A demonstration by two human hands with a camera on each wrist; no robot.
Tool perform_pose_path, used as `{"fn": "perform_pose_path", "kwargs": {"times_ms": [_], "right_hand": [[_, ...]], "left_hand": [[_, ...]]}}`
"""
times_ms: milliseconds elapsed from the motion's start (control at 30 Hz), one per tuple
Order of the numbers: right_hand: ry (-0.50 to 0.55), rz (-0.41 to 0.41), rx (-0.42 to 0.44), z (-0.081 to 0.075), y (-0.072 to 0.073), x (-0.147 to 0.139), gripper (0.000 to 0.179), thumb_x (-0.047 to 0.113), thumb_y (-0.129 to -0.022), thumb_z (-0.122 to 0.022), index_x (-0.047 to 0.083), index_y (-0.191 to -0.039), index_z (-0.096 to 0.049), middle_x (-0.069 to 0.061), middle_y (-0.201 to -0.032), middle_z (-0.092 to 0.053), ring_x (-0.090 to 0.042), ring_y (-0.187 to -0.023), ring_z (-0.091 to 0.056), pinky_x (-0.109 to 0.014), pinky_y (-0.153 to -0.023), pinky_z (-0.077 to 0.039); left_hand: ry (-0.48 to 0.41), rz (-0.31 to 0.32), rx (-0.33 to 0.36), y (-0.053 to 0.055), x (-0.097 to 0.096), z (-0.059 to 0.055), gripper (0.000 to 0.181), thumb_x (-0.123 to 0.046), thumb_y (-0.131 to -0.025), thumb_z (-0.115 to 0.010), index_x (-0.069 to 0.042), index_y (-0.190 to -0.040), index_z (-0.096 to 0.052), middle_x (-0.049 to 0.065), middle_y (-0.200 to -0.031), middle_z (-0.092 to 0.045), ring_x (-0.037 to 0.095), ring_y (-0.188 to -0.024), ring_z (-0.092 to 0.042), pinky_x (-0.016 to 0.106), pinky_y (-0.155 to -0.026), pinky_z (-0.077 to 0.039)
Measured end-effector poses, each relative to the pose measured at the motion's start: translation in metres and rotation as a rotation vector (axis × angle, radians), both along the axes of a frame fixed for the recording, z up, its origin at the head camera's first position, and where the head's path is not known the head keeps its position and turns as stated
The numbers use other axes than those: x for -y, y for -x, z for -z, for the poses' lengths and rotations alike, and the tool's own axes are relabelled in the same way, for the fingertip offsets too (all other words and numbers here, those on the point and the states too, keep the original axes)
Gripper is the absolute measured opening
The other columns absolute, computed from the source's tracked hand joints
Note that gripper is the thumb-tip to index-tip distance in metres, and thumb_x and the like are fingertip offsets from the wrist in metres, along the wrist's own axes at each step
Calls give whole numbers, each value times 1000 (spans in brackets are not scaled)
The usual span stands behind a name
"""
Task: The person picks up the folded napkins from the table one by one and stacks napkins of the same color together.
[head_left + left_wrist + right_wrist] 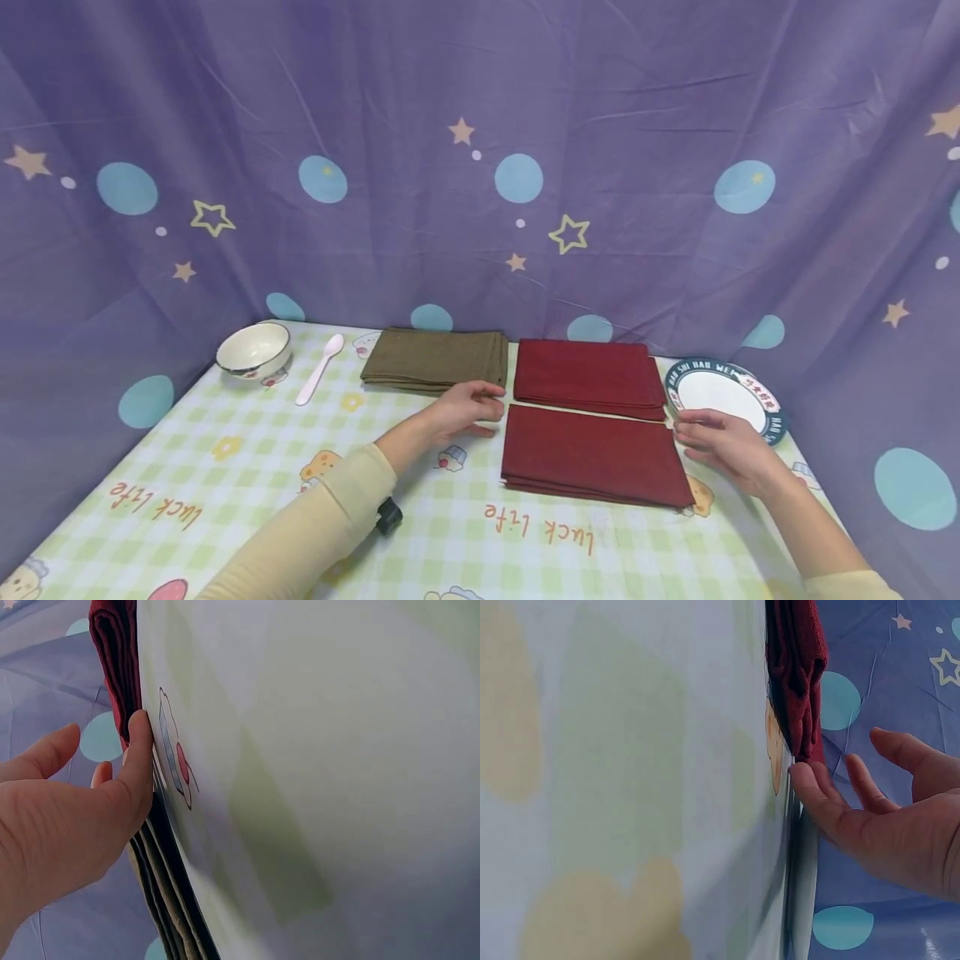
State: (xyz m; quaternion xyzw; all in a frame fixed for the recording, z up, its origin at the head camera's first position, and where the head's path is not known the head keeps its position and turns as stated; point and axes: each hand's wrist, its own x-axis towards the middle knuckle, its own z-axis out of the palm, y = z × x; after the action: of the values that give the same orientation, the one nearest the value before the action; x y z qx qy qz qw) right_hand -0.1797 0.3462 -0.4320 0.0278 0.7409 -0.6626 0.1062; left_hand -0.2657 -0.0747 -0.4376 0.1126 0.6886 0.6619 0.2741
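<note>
Orange "luck life" lettering (538, 527) was printed twice on the checked cover of the surface (262, 450), upside down in the head view. Plate (722, 397) at right had white capitals on a dark green rim, "HAO SHI HAO WE..." legible, the rest partly covered by the right hand (726, 448); red characters on a white patch of the rim too small to read. Front red cloth (592, 457) lay folded flat between the two hands, long axis left-right, right end angled slightly toward the person. Back red cloth (588, 377) sat just behind it, roughly parallel. Left hand (463, 410) was by the front red cloth's left far corner, grip released, fingers loosely bent. Right hand was by its right far corner, overlapping the plate's near edge in view, grip also released. Fingertip contact with the cloth: cannot tell. Olive cloth (435, 358) was folded left of the back red one, long axis also left-right. Spoon (320, 369) lay farther left, its bowl end pointing away from the person; white bowl (255, 348) stood upright at the far left corner.
</note>
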Motion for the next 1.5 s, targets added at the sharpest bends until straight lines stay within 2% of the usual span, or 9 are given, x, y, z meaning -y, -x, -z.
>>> {"fn": "perform_pose_path", "kwargs": {"times_ms": [133, 333, 500, 700, 833, 1000, 1233, 1500], "right_hand": [[-48, -12, 25, -1, -1, 1, 52, 12, -101, -63, -18, -138, -43, -7, -116, -69, -12, -101, -68, -41, -90, -57], [13, -31, 90, 1, -1, 1, 53, 14, -103, -60, -14, -143, -39, -7, -119, -65, -17, -106, -65, -48, -93, -55], [14, -12, 85, 4, -1, 2, 51, 13, -102, -62, -12, -142, -41, -7, -116, -65, -21, -108, -63, -48, -92, -56], [-30, -1, 83, 2, -2, 6, 58, 16, -101, -65, -11, -145, -38, -9, -119, -64, -22, -110, -63, -47, -92, -56], [22, 7, 82, 1, -1, 8, 55, 15, -100, -66, -9, -143, -41, -7, -115, -68, -21, -103, -67, -45, -89, -57], [88, -23, 74, 4, -1, 8, 45, 10, -100, -63, -3, -140, -47, -4, -110, -68, -18, -99, -68, -39, -87, -58], [147, -24, 65, 7, 0, 11, 55, 6, -100, -62, -8, -145, -33, -3, -105, -66, -14, -96, -67, -32, -87, -57], [58, -44, 77, 10, 2, 14, 67, 11, -101, -61, -17, -150, -26, -6, -121, -60, -10, -103, -64, -29, -91, -55]], "left_hand": [[-1, -16, 5, -2, -4, -1, 47, 4, -98, -59, 11, -142, -44, 28, -124, -57, 35, -115, -59, 51, -94, -54], [7, -39, 24, -5, -10, 0, 46, 5, -97, -61, 10, -140, -47, 28, -131, -54, 39, -120, -58, 49, -91, -56], [10, -77, 39, -6, -14, 2, 48, 7, -96, -61, 11, -141, -46, 31, -137, -51, 40, -123, -57, 49, -91, -56], [30, -101, 56, -8, -18, -4, 50, 7, -95, -61, 14, -141, -45, 32, -142, -48, 41, -127, -54, 49, -94, -55], [48, -128, 76, -8, -20, -5, 44, 5, -95, -62, 14, -137, -52, 28, -140, -52, 39, -125, -57, 47, -93, -56], [45, -153, 71, -9, -23, -4, 39, 5, -94, -64, 12, -132, -58, 23, -131, -58, 34, -117, -62, 46, -92, -56], [27, -136, 68, -13, -24, -2, 44, 5, -94, -65, 8, -137, -55, 23, -129, -58, 28, -109, -65, 44, -93, -56], [55, -155, 63, -16, -27, -3, 43, 5, -94, -67, 8, -135, -57, 21, -125, -63, 26, -103, -69, 39, -90, -57]]}}
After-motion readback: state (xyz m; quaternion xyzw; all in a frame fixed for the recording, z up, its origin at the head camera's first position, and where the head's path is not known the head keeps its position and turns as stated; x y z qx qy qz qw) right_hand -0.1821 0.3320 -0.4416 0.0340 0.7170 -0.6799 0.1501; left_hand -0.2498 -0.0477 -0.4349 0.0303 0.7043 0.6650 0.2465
